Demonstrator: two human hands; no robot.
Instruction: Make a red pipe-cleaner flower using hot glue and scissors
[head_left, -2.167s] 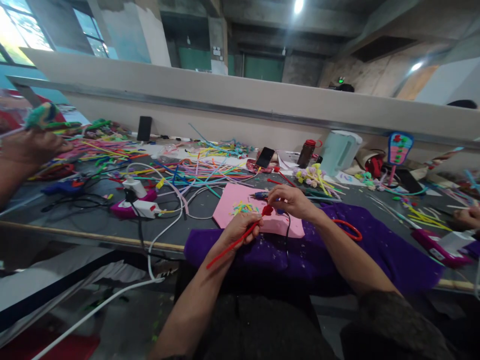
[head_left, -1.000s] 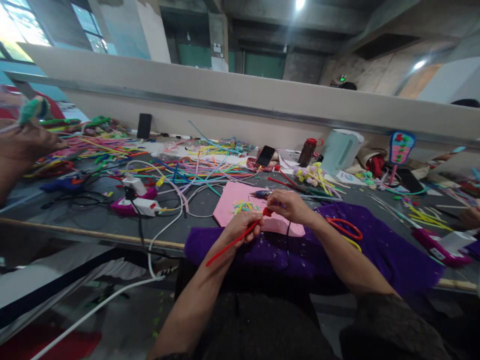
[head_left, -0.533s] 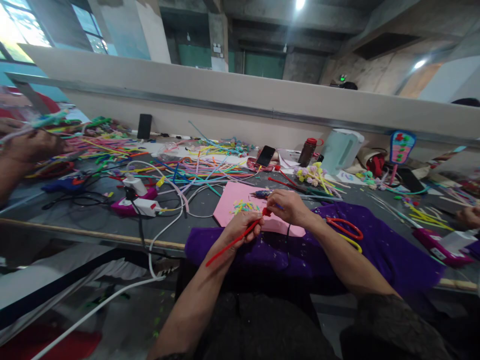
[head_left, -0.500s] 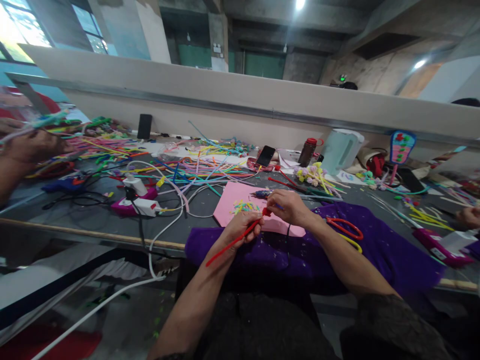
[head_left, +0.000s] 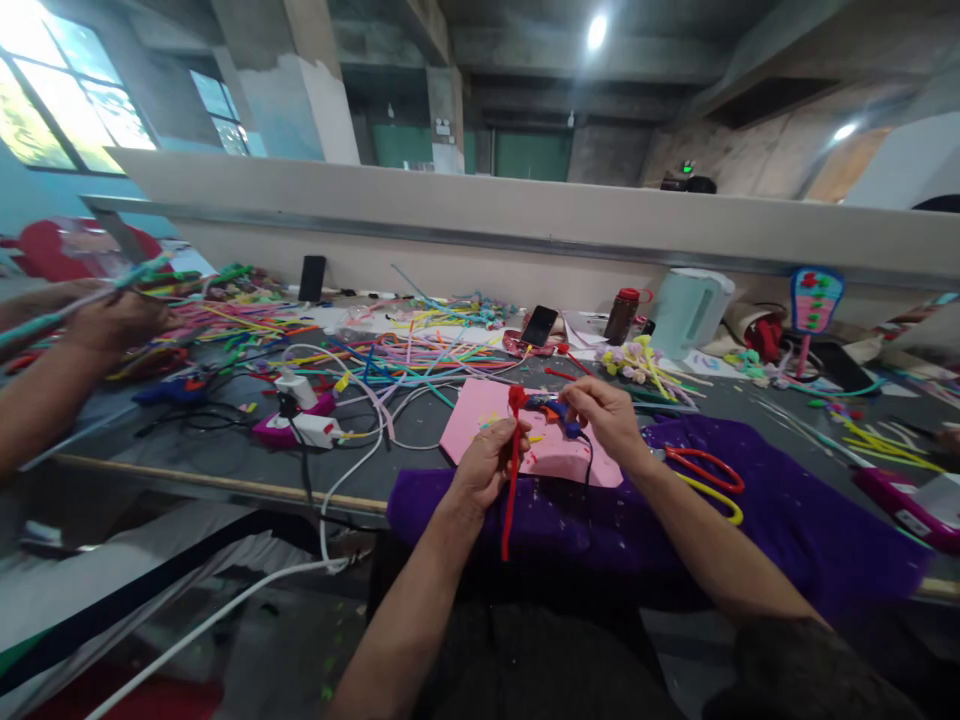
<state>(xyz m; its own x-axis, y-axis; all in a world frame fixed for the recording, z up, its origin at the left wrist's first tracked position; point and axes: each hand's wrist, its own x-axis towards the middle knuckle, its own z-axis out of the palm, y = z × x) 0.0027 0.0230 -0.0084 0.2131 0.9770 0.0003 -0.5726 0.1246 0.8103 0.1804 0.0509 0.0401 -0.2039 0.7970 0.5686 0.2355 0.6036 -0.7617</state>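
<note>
My left hand (head_left: 486, 462) is closed on a red pipe cleaner (head_left: 511, 505), its stem hanging down past the fingers and a small red bloom-like head (head_left: 517, 397) at the top. My right hand (head_left: 606, 418) is to the right, thumb and fingertips pinched together; whether anything small is between them is hidden. Just by those fingertips a blue and orange glue gun (head_left: 556, 412) lies on a pink sheet (head_left: 469, 425), its black cord running toward me. Yellow and red snippets are scattered on the sheet.
Red- and yellow-handled scissors (head_left: 709, 470) rest on a purple cloth (head_left: 795, 500). Bundled pipe cleaners (head_left: 420, 350), a phone (head_left: 538, 326), a bottle (head_left: 626, 312) and a pale green jug (head_left: 691, 310) stand behind. A power strip (head_left: 300, 430) and another person's hands (head_left: 124, 315) are at left.
My right hand has come away from the red head and moved right, beside the glue gun. My left hand has turned the red stem from slanting to nearly upright.
</note>
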